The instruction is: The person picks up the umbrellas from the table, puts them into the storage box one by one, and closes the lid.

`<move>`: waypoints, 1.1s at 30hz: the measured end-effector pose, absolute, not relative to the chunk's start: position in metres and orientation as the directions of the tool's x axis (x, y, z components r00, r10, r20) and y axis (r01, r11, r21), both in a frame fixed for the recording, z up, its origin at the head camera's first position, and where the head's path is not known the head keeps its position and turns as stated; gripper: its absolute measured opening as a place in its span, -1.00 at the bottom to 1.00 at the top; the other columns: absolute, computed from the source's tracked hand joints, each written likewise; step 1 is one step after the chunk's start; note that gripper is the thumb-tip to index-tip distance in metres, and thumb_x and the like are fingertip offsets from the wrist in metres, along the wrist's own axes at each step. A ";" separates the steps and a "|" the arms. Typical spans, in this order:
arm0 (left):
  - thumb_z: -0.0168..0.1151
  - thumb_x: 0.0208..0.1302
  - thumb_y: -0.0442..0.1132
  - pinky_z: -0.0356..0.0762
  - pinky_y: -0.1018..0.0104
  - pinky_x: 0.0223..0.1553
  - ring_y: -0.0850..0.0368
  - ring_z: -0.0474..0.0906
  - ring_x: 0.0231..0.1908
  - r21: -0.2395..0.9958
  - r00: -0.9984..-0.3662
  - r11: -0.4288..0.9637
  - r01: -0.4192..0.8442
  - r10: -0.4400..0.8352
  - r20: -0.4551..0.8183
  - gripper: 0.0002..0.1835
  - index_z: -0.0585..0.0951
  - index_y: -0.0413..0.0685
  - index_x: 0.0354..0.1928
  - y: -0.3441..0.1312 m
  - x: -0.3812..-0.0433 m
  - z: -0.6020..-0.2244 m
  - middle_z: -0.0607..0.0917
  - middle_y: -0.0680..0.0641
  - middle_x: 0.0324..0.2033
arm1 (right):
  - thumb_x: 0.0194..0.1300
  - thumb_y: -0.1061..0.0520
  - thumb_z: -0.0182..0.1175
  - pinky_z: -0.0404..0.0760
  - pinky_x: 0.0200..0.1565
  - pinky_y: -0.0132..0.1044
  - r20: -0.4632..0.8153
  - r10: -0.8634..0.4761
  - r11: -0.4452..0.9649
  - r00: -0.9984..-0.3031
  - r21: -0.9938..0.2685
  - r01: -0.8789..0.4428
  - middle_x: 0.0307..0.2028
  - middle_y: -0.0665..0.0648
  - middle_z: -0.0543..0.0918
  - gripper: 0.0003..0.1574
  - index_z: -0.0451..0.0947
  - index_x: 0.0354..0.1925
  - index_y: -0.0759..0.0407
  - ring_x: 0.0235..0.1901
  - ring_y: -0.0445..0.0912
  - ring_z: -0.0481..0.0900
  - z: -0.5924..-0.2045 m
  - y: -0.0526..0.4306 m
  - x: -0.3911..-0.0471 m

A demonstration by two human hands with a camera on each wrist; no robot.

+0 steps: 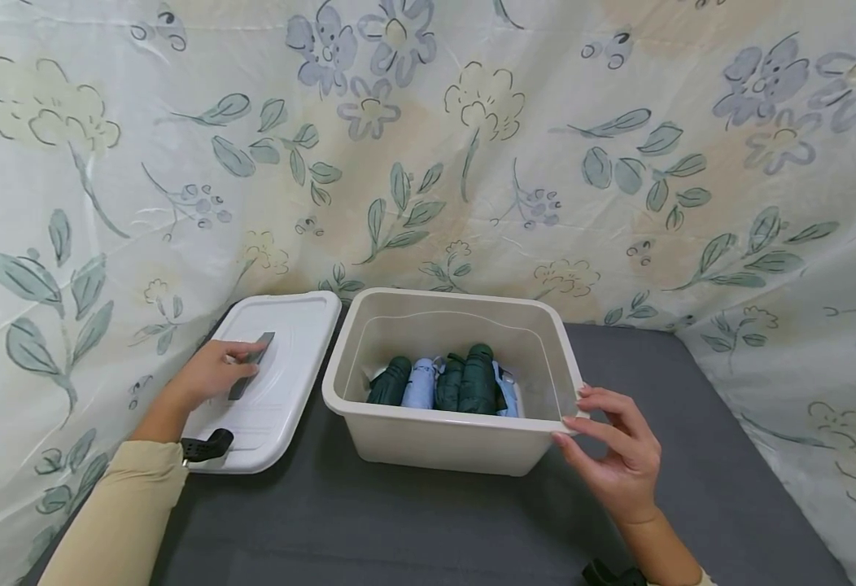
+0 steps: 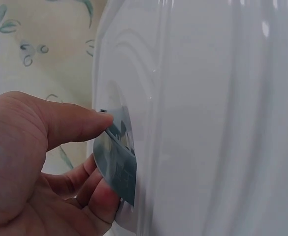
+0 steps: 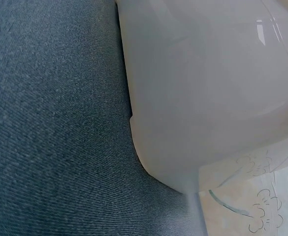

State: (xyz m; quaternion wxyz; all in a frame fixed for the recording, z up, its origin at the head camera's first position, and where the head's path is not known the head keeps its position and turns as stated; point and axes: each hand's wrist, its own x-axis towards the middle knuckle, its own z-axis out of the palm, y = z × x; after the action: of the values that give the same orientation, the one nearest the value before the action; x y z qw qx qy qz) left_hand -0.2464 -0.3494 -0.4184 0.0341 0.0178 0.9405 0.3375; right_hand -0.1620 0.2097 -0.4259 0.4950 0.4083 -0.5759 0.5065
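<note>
A white lid (image 1: pixel 292 382) lies to the left of a cream plastic storage bin (image 1: pixel 443 443). My left hand (image 1: pixel 211 370) pinches the grey handle (image 1: pixel 252 366) on that lid. In the left wrist view the thumb sits on one side of the handle (image 2: pixel 116 167) and curled fingers on the other. At the bin's front right corner, my right hand (image 1: pixel 614 443) grips the rim between thumb and fingers. Inside the bin lie dark green folded umbrellas (image 1: pixel 478 382) and a light blue one (image 1: pixel 419 384), with another light blue piece (image 1: pixel 507 391) at their right.
Dark grey cloth (image 1: pixel 399 521) covers the table under the bin and lid. A floral curtain (image 1: pixel 428 163) hangs behind and along both sides. The bin's side wall (image 3: pixel 208 88) fills much of the right wrist view, standing on the cloth.
</note>
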 end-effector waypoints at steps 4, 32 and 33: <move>0.27 0.39 -0.24 0.37 0.26 -0.41 0.02 0.35 -0.33 0.656 -0.998 0.755 0.017 0.054 -0.036 -0.44 0.48 -0.06 0.41 -0.349 -0.245 -0.416 0.49 -0.33 0.05 | 0.02 0.23 0.61 0.64 0.23 -0.27 0.983 0.030 0.157 -0.180 -0.183 -0.971 -0.20 0.45 0.65 -0.68 0.73 -0.44 0.49 0.00 0.11 0.65 -0.430 0.213 -0.164; 0.30 0.42 -0.21 0.39 0.32 -0.42 0.09 0.40 -0.32 0.727 -0.997 0.683 0.075 0.044 0.062 -0.44 0.47 -0.02 0.43 -0.334 -0.234 -0.395 0.64 -0.14 -0.31 | 0.02 0.25 0.61 0.64 0.24 -0.26 0.982 0.033 0.135 -0.188 -0.191 -0.972 -0.18 0.45 0.65 -0.69 0.72 -0.44 0.50 0.01 0.12 0.66 -0.432 0.215 -0.166; 0.30 0.42 -0.20 0.39 0.31 -0.41 0.08 0.40 -0.31 0.726 -0.997 0.684 0.073 0.041 0.062 -0.43 0.47 0.00 0.43 -0.333 -0.234 -0.394 0.63 -0.14 -0.31 | 0.02 0.25 0.61 0.63 0.24 -0.26 0.982 0.033 0.134 -0.187 -0.190 -0.973 -0.18 0.45 0.65 -0.69 0.72 -0.44 0.50 0.00 0.12 0.66 -0.432 0.215 -0.166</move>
State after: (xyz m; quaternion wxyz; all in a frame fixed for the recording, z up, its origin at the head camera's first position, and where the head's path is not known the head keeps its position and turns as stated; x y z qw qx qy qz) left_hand -0.2339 -0.3330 -0.3945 -0.0202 0.0312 0.9173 0.3964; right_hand -0.1660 0.2150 -0.4320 0.4883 0.4099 -0.5733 0.5147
